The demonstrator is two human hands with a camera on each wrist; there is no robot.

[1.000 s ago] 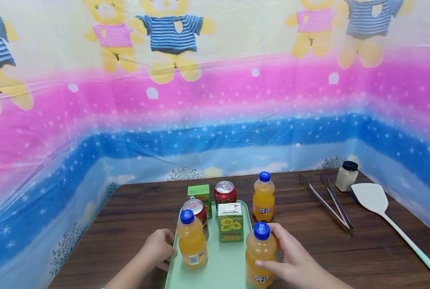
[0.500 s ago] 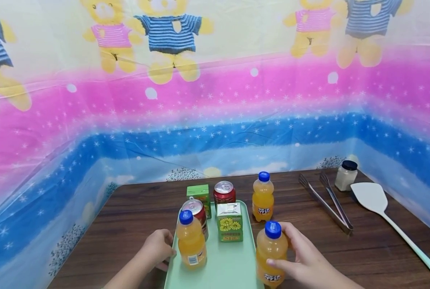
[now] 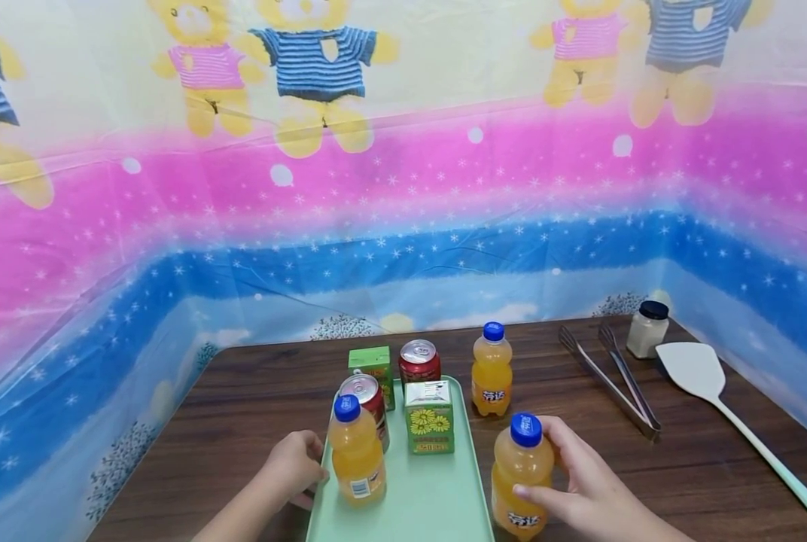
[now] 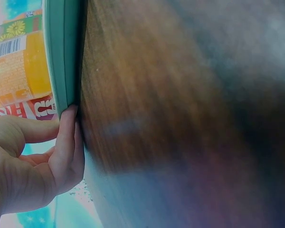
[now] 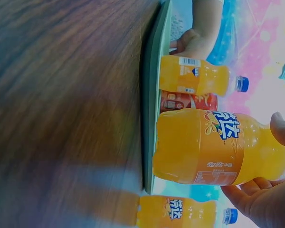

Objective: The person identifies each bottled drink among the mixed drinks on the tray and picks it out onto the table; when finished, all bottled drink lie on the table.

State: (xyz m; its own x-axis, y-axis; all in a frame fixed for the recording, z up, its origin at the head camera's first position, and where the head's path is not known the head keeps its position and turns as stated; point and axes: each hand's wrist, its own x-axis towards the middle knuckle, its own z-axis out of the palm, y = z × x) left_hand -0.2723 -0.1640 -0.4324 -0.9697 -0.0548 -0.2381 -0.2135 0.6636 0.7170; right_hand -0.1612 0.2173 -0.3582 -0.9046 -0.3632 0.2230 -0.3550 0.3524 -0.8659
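In the head view, my left hand (image 3: 293,468) is at the left edge of a pale green tray (image 3: 430,500); the left wrist view shows thumb and fingers (image 4: 66,137) pinching its rim. My right hand (image 3: 583,478) grips an upright orange soda bottle (image 3: 520,482) with a blue cap, just beyond the tray's right edge. The right wrist view has the held bottle (image 5: 199,147) close to the tray's side. On the tray stand another orange soda bottle (image 3: 357,459), a green drink carton (image 3: 430,421) with yellow flowers, and a red can (image 3: 379,412) partly hidden behind that bottle.
A second red can (image 3: 420,367) and another green carton (image 3: 371,360) stand at the tray's far end. A third soda bottle (image 3: 492,380) stands right of it. Metal tongs (image 3: 610,387), a white spatula (image 3: 695,369) and a black-lidded jar (image 3: 647,331) occupy the table's right side.
My right hand has carried its soda bottle to the right, from over the tray's right side to just outside its edge. The left hand stays at the tray rim.
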